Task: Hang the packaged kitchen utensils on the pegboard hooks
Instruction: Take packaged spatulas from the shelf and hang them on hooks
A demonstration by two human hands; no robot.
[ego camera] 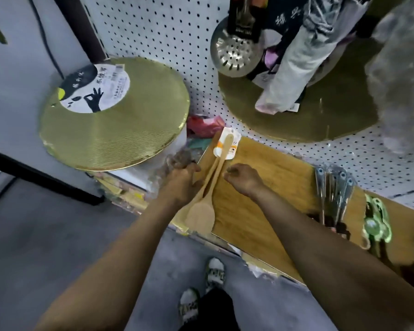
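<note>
Presently, head view: pale wooden spatula-and-spoon set [209, 185] on a white-and-orange hang card [225, 145], lying against a tan bamboo board [268, 177] below the white perforated pegboard [158, 37]. Left hand [181, 179] curls round the handles, gripping the set; right hand [240, 177] hovers just beside them, fingers loosely bent, holding nothing. Also listed: round gold disc with printed label [115, 115], perforated steel skimmer [236, 54], carded metal tools [332, 187]. No hook is visible. Handling note: likely best to lift by the handles, steady the card's top with the free hand, and align its hole squarely before sliding on.
</note>
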